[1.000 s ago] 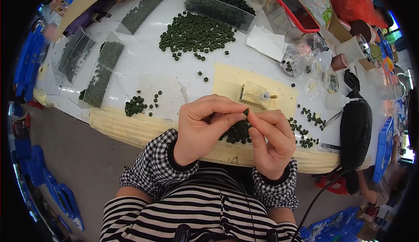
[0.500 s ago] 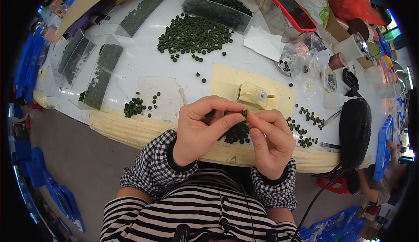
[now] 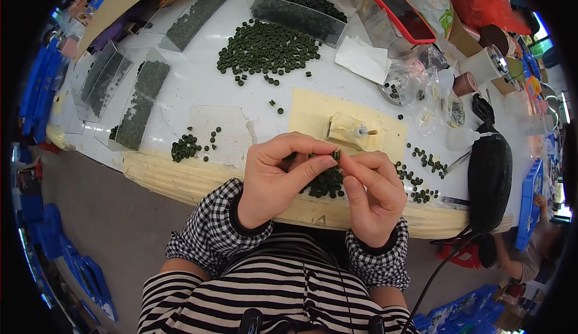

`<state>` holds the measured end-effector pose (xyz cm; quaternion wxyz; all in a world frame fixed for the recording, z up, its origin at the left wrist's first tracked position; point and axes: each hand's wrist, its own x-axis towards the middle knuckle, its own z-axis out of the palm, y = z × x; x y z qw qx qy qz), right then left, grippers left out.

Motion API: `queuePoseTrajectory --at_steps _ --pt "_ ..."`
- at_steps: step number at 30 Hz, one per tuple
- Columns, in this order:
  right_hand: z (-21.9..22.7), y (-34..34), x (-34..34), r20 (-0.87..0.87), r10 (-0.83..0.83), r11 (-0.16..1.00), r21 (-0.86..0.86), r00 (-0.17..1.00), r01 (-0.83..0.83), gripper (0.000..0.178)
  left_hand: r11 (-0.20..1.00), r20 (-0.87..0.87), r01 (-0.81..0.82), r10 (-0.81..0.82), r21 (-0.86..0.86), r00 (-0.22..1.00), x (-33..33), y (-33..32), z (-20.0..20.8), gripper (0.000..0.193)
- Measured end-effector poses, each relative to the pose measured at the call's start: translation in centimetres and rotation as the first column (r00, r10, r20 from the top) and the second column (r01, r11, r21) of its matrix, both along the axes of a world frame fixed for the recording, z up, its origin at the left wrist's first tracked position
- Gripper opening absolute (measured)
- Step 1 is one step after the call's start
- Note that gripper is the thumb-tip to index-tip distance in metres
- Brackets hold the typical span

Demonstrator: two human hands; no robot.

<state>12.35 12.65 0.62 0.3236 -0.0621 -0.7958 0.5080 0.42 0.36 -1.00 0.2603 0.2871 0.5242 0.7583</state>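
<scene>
My left hand pinches a small dark green round part between thumb and forefinger. From the right, the forefinger of my right hand meets the same part, its thumb held a little apart below. A pile of like green parts lies on the table under my hands, partly hidden by them. Just beyond the hands stands a block wrapped in cream tape, with a thin brass-coloured pin sticking out to the right. Smaller groups of green parts lie left and right of my hands.
A large heap of green parts spreads at the back before a clear bin. More clear bins stand left. A red-cased phone, white paper, plastic bags and a black pouch crowd the right. A person sits far right.
Almost nothing differs. Both hands keep their place at the small green part, with at most a slight shift of the fingers.
</scene>
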Motion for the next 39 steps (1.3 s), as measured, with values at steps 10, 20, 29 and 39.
queuePoseTrajectory --at_steps 10,20,29,39 --pt "0.0 0.0 -0.1 -0.007 -0.006 1.0 0.008 1.0 0.006 0.032 1.0 0.005 0.006 -0.006 0.009 1.0 0.0 0.0 0.1 0.018" --pt "0.0 -0.1 -0.3 -0.034 -0.033 0.998 0.044 0.999 0.035 0.033 1.0 -0.099 -0.015 0.015 -0.003 0.995 0.0 0.1 0.0 0.022" --pt "0.0 -0.2 -0.3 -0.053 -0.086 0.986 0.138 0.995 0.093 0.033 0.991 -0.408 -0.133 0.11 -0.029 0.906 0.1 -0.1 0.9 0.026" --pt "-0.2 -0.2 -0.2 -0.07 -0.09 0.985 0.144 0.994 0.099 0.034 0.957 -0.633 -0.289 0.198 -0.042 0.748 0.4 -0.2 1.4 0.027"
